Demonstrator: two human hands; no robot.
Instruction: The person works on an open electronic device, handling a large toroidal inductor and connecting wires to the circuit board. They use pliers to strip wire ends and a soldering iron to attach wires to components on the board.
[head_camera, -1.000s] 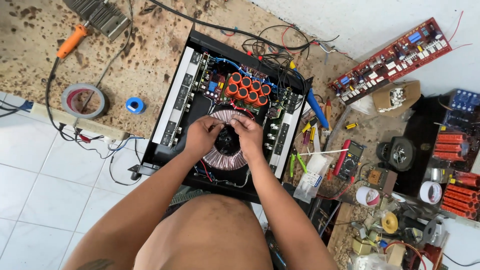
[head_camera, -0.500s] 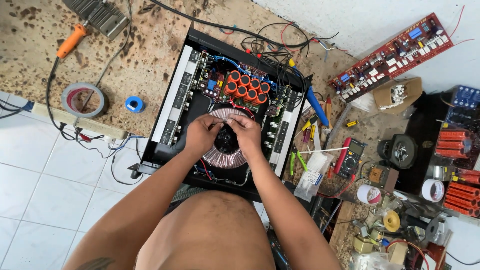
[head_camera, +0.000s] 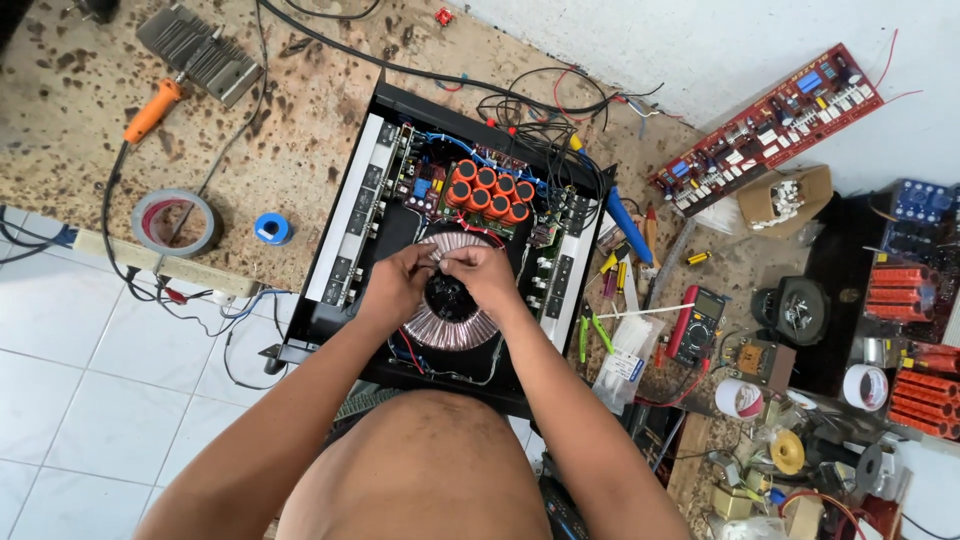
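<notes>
Two hands pinching something small over an open amplifier chassis, centre of frame.

Fingertips of left hand (head_camera: 400, 283) and right hand (head_camera: 483, 274) pressed together on a tiny pale part, too small to identify, just above a copper-wound ring transformer (head_camera: 450, 322). Around it, a black metal chassis (head_camera: 340, 300) holding circuit boards, a cluster of orange cylindrical capacitors (head_camera: 490, 190) and tangled wires. At right, a red multimeter (head_camera: 700, 325).
</notes>
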